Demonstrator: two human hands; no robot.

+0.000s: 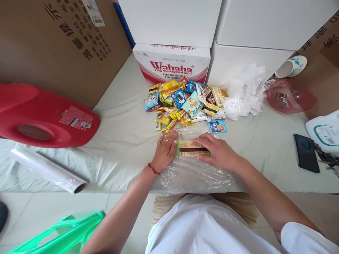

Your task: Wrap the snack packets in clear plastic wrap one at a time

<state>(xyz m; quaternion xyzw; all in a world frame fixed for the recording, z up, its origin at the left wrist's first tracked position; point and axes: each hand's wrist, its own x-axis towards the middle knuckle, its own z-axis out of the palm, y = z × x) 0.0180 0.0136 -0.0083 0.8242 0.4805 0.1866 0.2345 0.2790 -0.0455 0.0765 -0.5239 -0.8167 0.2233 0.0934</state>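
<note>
A wafer-like snack in a clear wrapper [194, 149], with green ends and a dark middle band, lies flat on a clear plastic bag [196, 176]. My right hand [218, 151] grips it near its right end, fingers above and thumb below. Close to its left end, my left hand [166, 150] rests on the bag with fingers stretched out, holding nothing. Just beyond both hands is a heap of small wrapped snacks [192, 104]. A blue snack packet [217, 126] lies apart from the heap, beyond my right hand.
A pile of clear plastic bags [245, 93] sits right of the heap, by a pinkish bowl [291, 97] and paper cup [292, 66]. Behind stands a Wahaha box [174, 63]. A red jug [50, 116] and film roll [49, 169] lie left; a phone [306, 153] lies right.
</note>
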